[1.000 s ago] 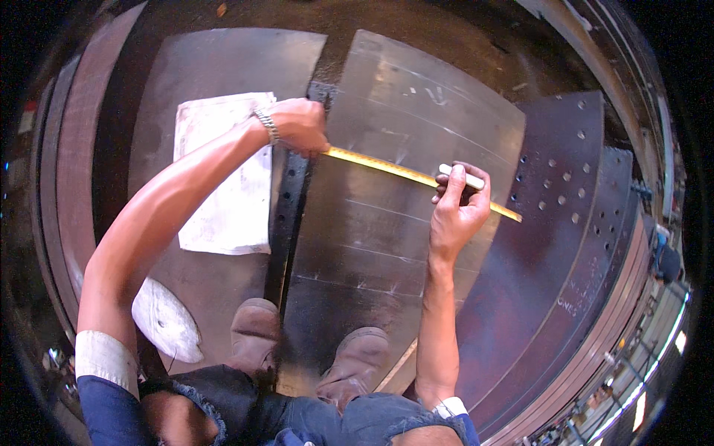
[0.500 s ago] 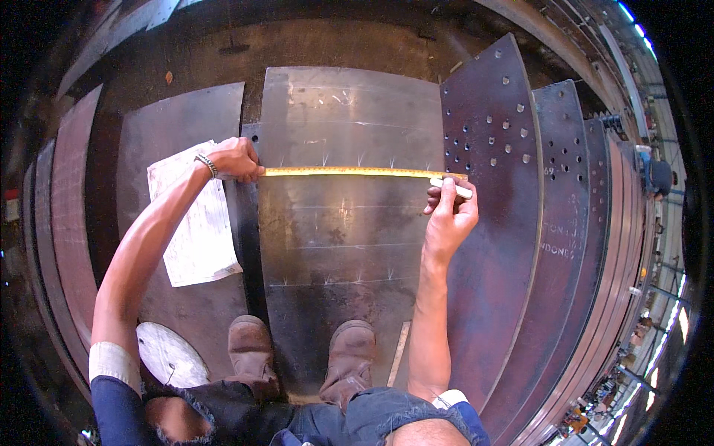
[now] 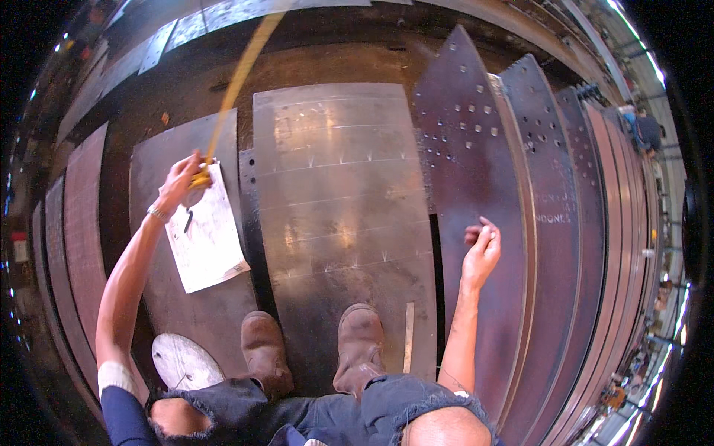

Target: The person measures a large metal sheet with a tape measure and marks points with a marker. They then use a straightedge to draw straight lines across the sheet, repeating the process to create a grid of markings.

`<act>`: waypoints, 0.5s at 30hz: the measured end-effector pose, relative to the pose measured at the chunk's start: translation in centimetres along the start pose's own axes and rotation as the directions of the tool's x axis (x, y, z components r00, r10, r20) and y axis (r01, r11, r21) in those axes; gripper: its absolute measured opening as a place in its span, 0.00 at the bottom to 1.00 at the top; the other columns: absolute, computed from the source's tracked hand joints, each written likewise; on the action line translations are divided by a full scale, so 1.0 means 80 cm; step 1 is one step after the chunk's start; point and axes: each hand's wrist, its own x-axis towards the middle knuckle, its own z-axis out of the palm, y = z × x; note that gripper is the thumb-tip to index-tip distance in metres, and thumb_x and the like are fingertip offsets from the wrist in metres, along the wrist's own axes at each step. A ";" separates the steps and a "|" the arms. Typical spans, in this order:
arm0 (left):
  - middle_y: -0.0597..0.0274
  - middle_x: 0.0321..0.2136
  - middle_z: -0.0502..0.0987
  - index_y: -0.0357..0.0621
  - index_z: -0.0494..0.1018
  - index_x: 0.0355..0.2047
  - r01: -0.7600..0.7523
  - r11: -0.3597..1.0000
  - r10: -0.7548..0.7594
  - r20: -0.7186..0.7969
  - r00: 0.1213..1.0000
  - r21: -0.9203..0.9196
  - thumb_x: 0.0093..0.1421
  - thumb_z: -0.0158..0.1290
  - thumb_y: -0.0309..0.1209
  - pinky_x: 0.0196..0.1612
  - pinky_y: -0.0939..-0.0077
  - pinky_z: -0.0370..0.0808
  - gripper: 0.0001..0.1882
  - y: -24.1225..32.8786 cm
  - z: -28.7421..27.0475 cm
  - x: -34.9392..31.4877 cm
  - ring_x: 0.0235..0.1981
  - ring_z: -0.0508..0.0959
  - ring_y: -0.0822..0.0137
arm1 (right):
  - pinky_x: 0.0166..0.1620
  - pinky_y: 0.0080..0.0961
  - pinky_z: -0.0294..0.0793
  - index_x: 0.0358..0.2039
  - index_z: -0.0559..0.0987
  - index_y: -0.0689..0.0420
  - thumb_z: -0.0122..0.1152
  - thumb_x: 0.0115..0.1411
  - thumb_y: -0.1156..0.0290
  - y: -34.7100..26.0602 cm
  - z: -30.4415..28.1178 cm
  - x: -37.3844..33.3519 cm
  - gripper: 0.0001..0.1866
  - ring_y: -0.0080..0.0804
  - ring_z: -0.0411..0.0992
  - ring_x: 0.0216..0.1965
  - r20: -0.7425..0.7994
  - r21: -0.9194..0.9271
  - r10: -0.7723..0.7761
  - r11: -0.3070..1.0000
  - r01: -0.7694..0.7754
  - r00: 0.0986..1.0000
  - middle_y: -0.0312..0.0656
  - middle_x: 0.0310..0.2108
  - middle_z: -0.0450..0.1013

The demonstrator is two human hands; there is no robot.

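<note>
A compact tape measure with a yellow-and-silver case (image 3: pixel 199 181) is gripped in the left hand (image 3: pixel 177 184), out to the left of a broad grey steel plate crossed by pale lines (image 3: pixel 342 201). The case is wrapped closely by the fingers, and a long yellow metal blade (image 3: pixel 236 88) is run out past the plate's far left corner, slanting up and away; its far stretch is blurred and its tip is not seen. The right hand (image 3: pixel 482 251) is held to the right of the plate with the fingers loosely curled; whether anything is pinched in them cannot be told.

Across the plate, fine V-shaped ticks (image 3: pixel 341 160) are set along two of the lines. The step in hand is judged to be measuring and marking out, with the tape measure lifted clear of the steel. For any further mark, the blade would need to be brought under control and laid flat across the plate, with the right hand placed over its right edge.

To the left of the plate, a creased white paper sheet (image 3: pixel 212 256) is spread on a dark grey steel slab (image 3: pixel 171 141). At the plate's near end, brown leather boots (image 3: pixel 361 338) are planted beside a thin pale strip (image 3: pixel 408 334). To its right, dark reddish steel sheets punched with holes (image 3: pixel 476 171) are ranked in an overlapping row.
</note>
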 end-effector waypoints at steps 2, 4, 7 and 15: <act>0.60 0.27 0.80 0.35 0.75 0.50 -0.004 0.999 -0.001 -0.100 0.995 -0.050 0.66 0.43 0.64 0.33 0.77 0.78 0.39 -0.017 -0.034 -0.027 0.27 0.81 0.71 | 0.31 0.26 0.70 0.42 0.74 0.60 0.45 0.73 0.69 0.028 -0.026 -0.038 0.10 0.25 0.70 0.25 0.079 -0.171 0.035 0.985 -0.021 0.996 0.37 0.25 0.75; 0.59 0.26 0.80 0.34 0.74 0.51 0.019 0.998 -0.032 -0.226 0.974 -0.061 0.65 0.44 0.65 0.34 0.78 0.78 0.40 -0.010 -0.033 -0.053 0.27 0.81 0.71 | 0.30 0.29 0.71 0.41 0.72 0.59 0.45 0.72 0.71 0.042 -0.071 -0.078 0.07 0.29 0.72 0.24 0.138 -0.329 0.037 0.944 0.011 0.990 0.41 0.25 0.75; 0.57 0.25 0.80 0.33 0.75 0.49 0.072 0.997 -0.063 -0.351 0.934 0.015 0.65 0.45 0.64 0.31 0.78 0.77 0.40 -0.030 -0.054 -0.073 0.25 0.81 0.70 | 0.29 0.35 0.71 0.36 0.72 0.60 0.47 0.70 0.73 0.068 -0.138 -0.146 0.06 0.38 0.74 0.23 0.298 -0.452 0.116 0.892 0.033 0.948 0.45 0.23 0.74; 0.58 0.25 0.80 0.34 0.78 0.39 0.257 0.966 -0.189 -0.588 0.786 0.033 0.66 0.51 0.57 0.25 0.76 0.77 0.32 -0.097 -0.105 -0.108 0.20 0.80 0.70 | 0.36 0.38 0.76 0.33 0.78 0.61 0.73 0.51 0.58 0.056 -0.186 -0.261 0.20 0.43 0.78 0.29 0.419 -0.716 0.543 0.691 -0.102 0.728 0.48 0.26 0.78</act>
